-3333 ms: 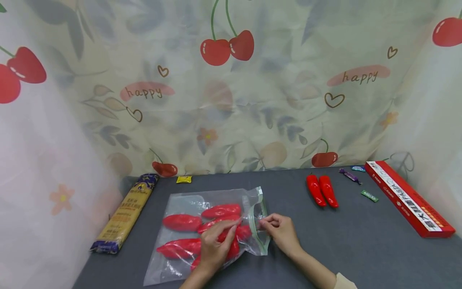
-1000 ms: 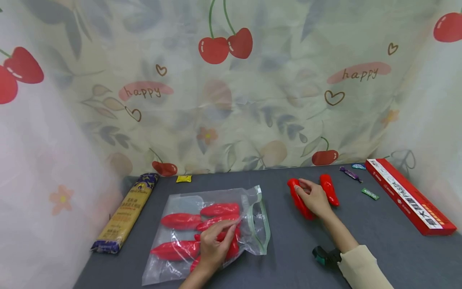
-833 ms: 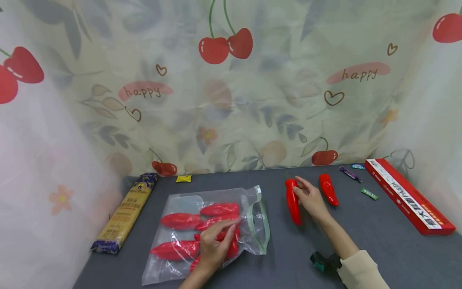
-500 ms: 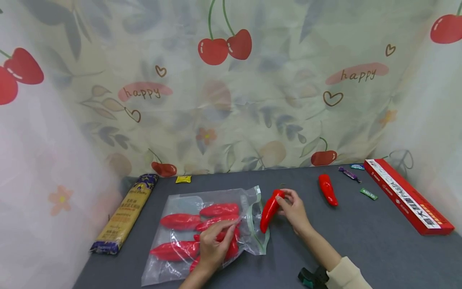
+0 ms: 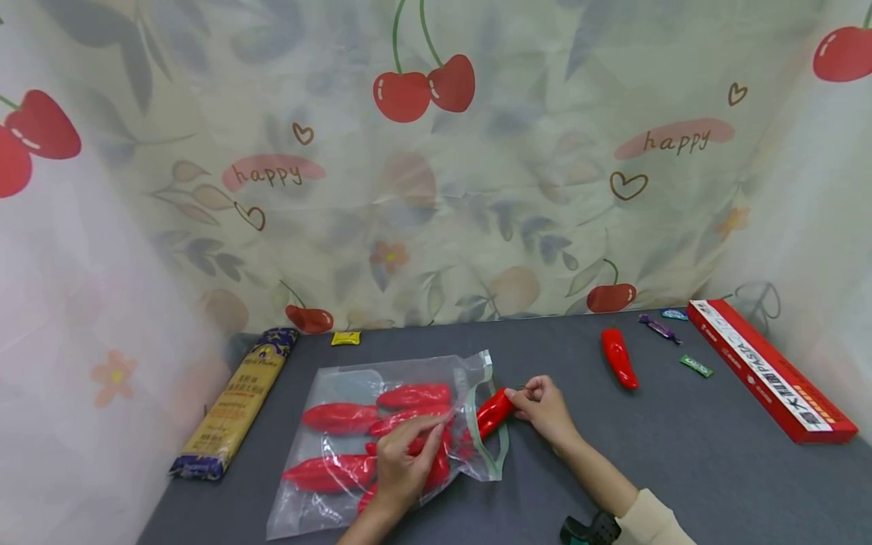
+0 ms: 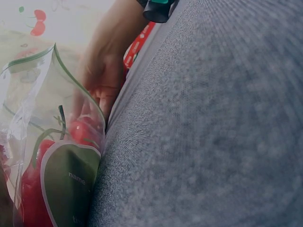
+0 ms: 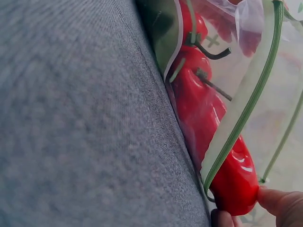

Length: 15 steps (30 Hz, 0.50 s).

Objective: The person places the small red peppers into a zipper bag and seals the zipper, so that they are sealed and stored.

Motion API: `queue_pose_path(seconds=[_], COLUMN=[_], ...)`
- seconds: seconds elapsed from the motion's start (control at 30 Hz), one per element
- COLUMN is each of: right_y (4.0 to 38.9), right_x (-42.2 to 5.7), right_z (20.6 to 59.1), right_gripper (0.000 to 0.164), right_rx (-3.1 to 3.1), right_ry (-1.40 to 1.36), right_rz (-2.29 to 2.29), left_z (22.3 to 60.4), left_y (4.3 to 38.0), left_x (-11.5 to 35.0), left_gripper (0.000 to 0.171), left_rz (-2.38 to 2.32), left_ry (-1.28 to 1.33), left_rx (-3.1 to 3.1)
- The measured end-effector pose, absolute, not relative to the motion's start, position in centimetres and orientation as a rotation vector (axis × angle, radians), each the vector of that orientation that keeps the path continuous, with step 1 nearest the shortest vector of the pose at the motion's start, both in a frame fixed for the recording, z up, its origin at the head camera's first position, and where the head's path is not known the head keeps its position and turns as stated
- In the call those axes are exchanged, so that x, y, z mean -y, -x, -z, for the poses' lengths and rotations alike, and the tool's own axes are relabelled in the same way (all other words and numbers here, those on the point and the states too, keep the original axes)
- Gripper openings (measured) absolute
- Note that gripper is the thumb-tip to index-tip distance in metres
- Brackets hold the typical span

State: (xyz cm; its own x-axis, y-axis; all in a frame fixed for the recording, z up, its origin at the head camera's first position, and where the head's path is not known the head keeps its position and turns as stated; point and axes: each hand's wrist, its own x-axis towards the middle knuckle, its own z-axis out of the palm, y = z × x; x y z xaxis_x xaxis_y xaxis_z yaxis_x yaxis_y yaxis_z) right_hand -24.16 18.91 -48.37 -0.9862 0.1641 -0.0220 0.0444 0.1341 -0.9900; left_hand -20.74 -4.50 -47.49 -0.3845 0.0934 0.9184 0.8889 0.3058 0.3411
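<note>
A clear zip bag [image 5: 341, 378] with several red chili peppers inside lies on the dark table, its green-edged mouth [image 5: 506, 454] spread open to the right. Over the bag, my left hand [image 5: 403, 463] pinches the upper film between thumb and fingers. My right hand [image 5: 547, 415] pinches the stem end of another red chili pepper [image 5: 495, 412], whose tip has passed through the mouth. The right wrist view shows this pepper [image 7: 236, 182] partly behind the green zip strip, with thumb and fingers at its end. One loose chili pepper [image 5: 618, 359] lies farther right.
At the left lies a yellow and blue pasta packet [image 5: 238, 401], near a small yellow wrapper [image 5: 346, 338]. A long red pasta box [image 5: 770, 371] sits at the right, beside purple [image 5: 659, 330], green [image 5: 696, 367] and blue [image 5: 674, 314] wrapped sweets. Printed curtains stand behind.
My right hand left the bag's mouth, picked up one of the two loose chili peppers, and carried it left into the mouth. The left hand keeps its hold on the bag.
</note>
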Motion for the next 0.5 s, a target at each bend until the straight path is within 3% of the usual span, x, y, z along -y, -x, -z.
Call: queue_pose_path(seconds=[0.2, 0.5], right_y=[24.07, 23.93], right_x=[-19.23, -19.41], right_z=[48.19, 48.01], right_gripper=[0.055, 0.043], right_rx=[2.33, 2.287], right_ry=[0.213, 0.192], right_rz=[-2.042, -2.066], left_z=[47.45, 47.44], left_y=[20.67, 20.67], left_x=[4.53, 4.52], left_gripper=[0.027, 0.03], left_rz=[1.186, 1.176], left_ry=[0.884, 0.88], left_rx=[1.746, 1.743])
